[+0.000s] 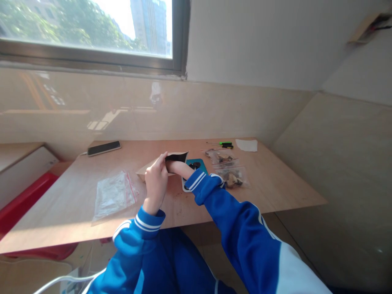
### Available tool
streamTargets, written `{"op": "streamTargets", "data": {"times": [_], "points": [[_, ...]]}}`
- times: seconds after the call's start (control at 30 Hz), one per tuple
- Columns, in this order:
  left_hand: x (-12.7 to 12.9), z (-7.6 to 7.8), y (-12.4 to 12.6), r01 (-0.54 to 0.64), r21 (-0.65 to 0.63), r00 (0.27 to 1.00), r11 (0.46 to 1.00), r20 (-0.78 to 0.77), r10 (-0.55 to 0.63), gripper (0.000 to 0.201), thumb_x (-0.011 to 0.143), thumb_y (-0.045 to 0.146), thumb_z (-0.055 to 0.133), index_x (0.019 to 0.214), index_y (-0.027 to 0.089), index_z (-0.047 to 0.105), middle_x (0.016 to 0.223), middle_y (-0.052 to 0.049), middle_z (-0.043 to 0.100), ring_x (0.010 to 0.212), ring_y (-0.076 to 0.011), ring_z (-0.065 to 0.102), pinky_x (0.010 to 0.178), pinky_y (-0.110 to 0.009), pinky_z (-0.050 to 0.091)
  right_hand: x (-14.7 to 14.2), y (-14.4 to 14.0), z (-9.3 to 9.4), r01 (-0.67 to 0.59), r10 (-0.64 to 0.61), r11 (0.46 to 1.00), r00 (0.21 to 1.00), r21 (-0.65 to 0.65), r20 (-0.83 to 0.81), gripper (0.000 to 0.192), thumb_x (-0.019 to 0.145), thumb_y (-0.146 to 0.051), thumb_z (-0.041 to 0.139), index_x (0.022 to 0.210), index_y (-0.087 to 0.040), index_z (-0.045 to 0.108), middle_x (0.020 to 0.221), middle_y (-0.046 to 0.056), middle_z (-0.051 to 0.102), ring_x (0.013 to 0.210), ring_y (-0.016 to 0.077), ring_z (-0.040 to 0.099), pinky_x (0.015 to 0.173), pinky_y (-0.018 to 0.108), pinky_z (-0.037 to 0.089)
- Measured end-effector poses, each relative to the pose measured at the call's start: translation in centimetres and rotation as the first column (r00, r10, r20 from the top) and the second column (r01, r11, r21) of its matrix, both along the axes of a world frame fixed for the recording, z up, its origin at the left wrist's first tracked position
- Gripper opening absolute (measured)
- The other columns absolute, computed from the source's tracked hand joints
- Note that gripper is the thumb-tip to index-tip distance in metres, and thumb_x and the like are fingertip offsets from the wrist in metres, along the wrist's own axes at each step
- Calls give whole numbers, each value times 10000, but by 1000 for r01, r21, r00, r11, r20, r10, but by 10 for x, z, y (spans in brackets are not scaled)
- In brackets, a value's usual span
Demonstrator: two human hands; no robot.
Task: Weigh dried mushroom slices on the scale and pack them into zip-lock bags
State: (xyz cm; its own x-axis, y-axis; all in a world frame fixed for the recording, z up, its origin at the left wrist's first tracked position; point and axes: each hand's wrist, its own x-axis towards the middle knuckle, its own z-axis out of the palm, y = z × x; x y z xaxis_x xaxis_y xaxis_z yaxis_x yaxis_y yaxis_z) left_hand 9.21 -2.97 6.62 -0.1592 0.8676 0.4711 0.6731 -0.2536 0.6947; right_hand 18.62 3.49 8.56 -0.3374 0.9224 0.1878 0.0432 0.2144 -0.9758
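My left hand [156,181] is closed on the upper edge of a brown paper pouch [144,169] with a dark inside, holding it tilted above the table. Inside its mouth is my right hand [180,168]; the fingers are hidden there, so what they hold cannot be seen. Just behind my right wrist lies a blue, white-edged tray or card [202,165] with dark round pieces on it, partly covered by the sleeve. Two clear zip bags, one nearer [233,178] and one farther [221,156], hold brown and dark pieces to the right.
A flat clear zip bag [114,194] lies at the left of the wooden table [275,190]. A phone [104,148] with a cable rests at the back left. Green-and-black screwdrivers [226,144] and white paper [246,145] lie at the back right, near the wall.
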Motion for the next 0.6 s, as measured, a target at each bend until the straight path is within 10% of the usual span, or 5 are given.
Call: {"op": "streamTargets", "data": {"times": [0.2, 0.33, 0.5, 0.6], "points": [[-9, 11, 2, -91, -42, 993, 995, -80, 88, 410, 886, 194, 436, 1223, 274, 655, 997, -81, 761, 876, -251, 715, 793, -361, 540, 6, 6, 15, -238, 176, 966, 888, 99, 425, 80, 832, -116, 626, 850, -173, 680, 929, 51, 693, 882, 188, 638, 846, 390, 538], [-18, 20, 7, -21, -88, 999, 996, 28, 23, 424, 838, 166, 466, 1197, 263, 670, 1102, -57, 737, 1022, -234, 688, 879, -338, 527, 28, -5, 40, -337, 193, 927, 804, 165, 562, 248, 684, 64, 609, 767, -149, 705, 805, 23, 713, 813, 185, 648, 849, 361, 499], [-31, 22, 23, 51, -41, 994, 998, 95, -47, 445, 793, 144, 493, 1188, 241, 674, 1131, -38, 727, 1060, -196, 677, 957, -323, 508, 75, -25, 65, -253, 120, 918, 911, 306, 395, 316, 779, -118, 652, 1082, -199, 693, 1012, 27, 726, 928, 162, 661, 838, 291, 513], [-35, 21, 30, 39, -22, 995, 999, 91, -37, 419, 806, 169, 506, 1183, 241, 676, 1135, -43, 725, 1066, -199, 675, 960, -340, 513, 113, -25, 47, -55, -4, 957, 979, 286, 204, 366, 769, -201, 697, 1134, -215, 672, 1050, 35, 723, 993, 174, 663, 904, 326, 515]]}}
